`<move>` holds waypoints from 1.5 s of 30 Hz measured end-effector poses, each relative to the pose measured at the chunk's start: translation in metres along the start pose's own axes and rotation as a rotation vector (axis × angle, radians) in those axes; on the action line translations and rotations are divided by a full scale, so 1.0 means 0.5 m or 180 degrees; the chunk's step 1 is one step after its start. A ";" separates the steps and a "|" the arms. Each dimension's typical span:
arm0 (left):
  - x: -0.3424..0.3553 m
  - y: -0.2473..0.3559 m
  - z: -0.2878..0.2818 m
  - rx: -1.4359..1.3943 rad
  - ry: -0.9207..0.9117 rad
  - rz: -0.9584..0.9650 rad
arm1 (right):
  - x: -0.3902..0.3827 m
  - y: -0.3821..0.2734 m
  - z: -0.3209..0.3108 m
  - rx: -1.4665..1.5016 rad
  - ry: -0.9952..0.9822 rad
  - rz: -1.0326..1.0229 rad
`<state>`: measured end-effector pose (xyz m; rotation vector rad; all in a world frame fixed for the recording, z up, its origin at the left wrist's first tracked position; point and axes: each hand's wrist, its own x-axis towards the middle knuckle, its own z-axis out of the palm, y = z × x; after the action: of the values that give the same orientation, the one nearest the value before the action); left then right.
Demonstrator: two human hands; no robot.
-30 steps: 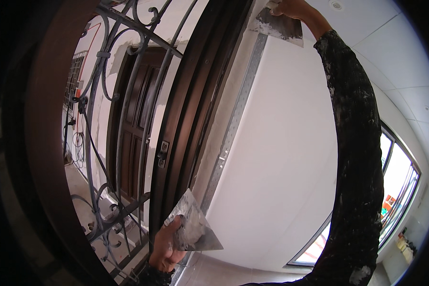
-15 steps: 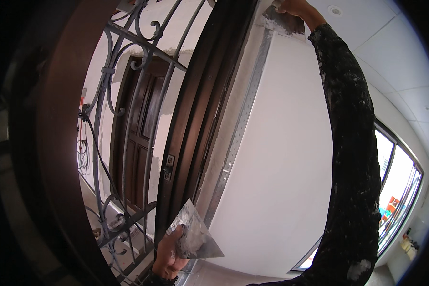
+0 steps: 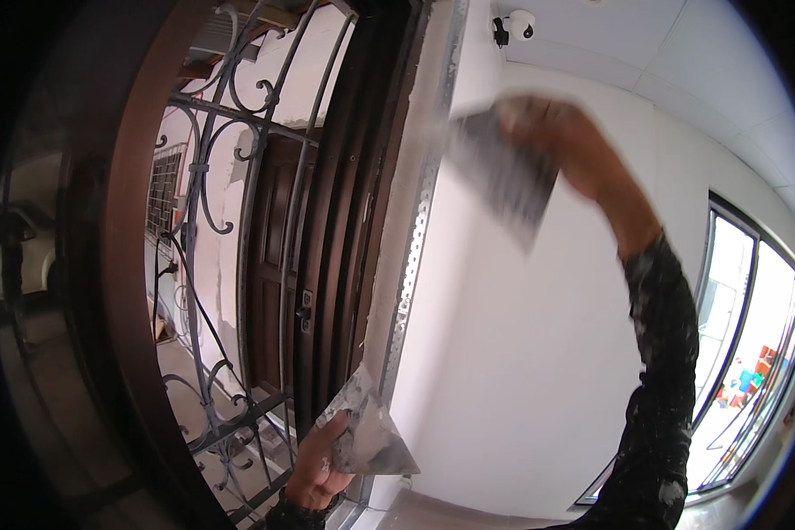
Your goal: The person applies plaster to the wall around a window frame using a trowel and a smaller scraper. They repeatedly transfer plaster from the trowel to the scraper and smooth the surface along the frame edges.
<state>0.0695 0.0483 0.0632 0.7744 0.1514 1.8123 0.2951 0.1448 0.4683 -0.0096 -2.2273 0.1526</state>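
My left hand [image 3: 321,468], low in the picture, grips a broad triangular putty knife [image 3: 382,440] whose blade carries pale, wet-looking filler. Higher up on the right, my right hand [image 3: 543,132] is closed on a second wide-bladed putty knife [image 3: 503,172], smeared by motion. One corner of that blade is close to the wall edge; whether it touches cannot be made out. Along this edge runs a perforated metal corner bead [image 3: 410,265], beside a strip of grey plaster [image 3: 389,256] next to the dark wooden frame [image 3: 340,238]. White filler marks my dark sleeves.
A scrolled iron grille [image 3: 205,168] stands left of the frame, with a brown panelled door [image 3: 269,256] beyond it. The white wall [image 3: 512,353] spreads to the right, up to a sliding window [image 3: 742,309]. A white camera [image 3: 522,25] hangs from the ceiling.
My right hand has come down from the top of the wall edge with its putty knife. The view has shifted too. My left hand still holds its knife low down.
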 end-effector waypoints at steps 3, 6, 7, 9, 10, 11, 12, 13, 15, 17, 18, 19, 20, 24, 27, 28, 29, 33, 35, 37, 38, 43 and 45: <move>0.001 -0.033 0.041 -0.0089 0.0033 -0.0195 | -0.146 0.051 0.103 0.0396 -0.0915 0.0580; 0.014 -0.072 0.069 -0.0150 0.0127 -0.0272 | -0.235 0.093 0.173 0.0893 -0.1510 0.1498; 0.016 -0.084 0.080 -0.0098 0.0150 -0.0209 | -0.257 0.099 0.185 0.1351 -0.1631 0.1624; 0.015 -0.094 0.089 -0.0072 0.0152 -0.0105 | -0.291 0.113 0.207 0.1467 -0.1869 0.1996; 0.016 -0.096 0.091 -0.0066 0.0136 -0.0043 | -0.304 0.125 0.201 0.1367 -0.1978 0.1846; 0.015 -0.094 0.093 -0.0075 -0.0011 0.0038 | -0.311 0.137 0.193 0.1088 -0.2079 0.1876; 0.013 -0.092 0.093 -0.0102 0.0091 0.0087 | -0.313 0.149 0.182 0.0825 -0.2200 0.1838; 0.010 -0.088 0.091 -0.0138 0.0073 0.0154 | -0.304 0.163 0.169 0.0310 -0.2191 0.1316; 0.004 -0.079 0.085 -0.0184 0.0119 0.0272 | -0.268 0.186 0.146 0.0309 -0.1955 0.0387; -0.003 -0.071 0.077 -0.0113 0.0105 0.0368 | -0.205 0.193 0.087 -0.0285 -0.1463 0.0255; -0.006 -0.068 0.072 -0.0084 0.0030 0.0413 | -0.161 0.189 0.058 -0.0497 -0.1249 0.0090; -0.010 -0.064 0.067 -0.0078 0.0027 0.0415 | -0.112 0.177 0.025 -0.0932 -0.1036 0.0054; -0.011 -0.062 0.060 -0.0082 0.0114 0.0406 | -0.067 0.167 0.013 -0.1006 -0.0601 -0.0295; -0.024 -0.049 0.024 -0.0040 0.0273 0.0386 | 0.106 0.103 -0.028 -0.2094 -0.0400 -0.0386; -0.029 -0.041 -0.012 -0.0089 0.0344 0.0385 | 0.179 0.084 -0.006 -0.2519 -0.0382 -0.0511; -0.029 -0.038 -0.024 -0.0080 0.0306 0.0397 | 0.196 0.081 0.003 -0.2442 -0.0399 -0.0514; -0.030 -0.034 -0.036 -0.0160 0.0333 0.0352 | 0.211 0.079 0.011 -0.2406 -0.0358 -0.0428; -0.027 -0.021 -0.076 -0.0252 0.0317 0.0271 | 0.263 0.087 0.023 -0.2415 -0.0548 -0.0305; -0.023 -0.013 -0.090 -0.0275 0.0341 0.0242 | 0.296 0.096 0.023 -0.2576 -0.0674 -0.0206; -0.021 -0.009 -0.099 -0.0296 0.0272 0.0248 | 0.321 0.117 0.028 -0.2934 -0.0475 -0.0700; -0.019 -0.007 -0.102 -0.0348 0.0375 0.0190 | 0.330 0.127 0.027 -0.3162 -0.0318 -0.0895; -0.011 0.003 -0.112 -0.0451 0.0550 0.0071 | 0.381 0.123 0.003 -0.3414 0.0017 -0.0329; -0.006 0.006 -0.114 -0.0454 0.0546 0.0084 | 0.396 0.109 -0.010 -0.3298 0.0030 -0.0043</move>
<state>0.0350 0.0593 0.0189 0.5229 0.1226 1.8916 0.1749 0.2116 0.6208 -0.5486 -2.0574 -1.0026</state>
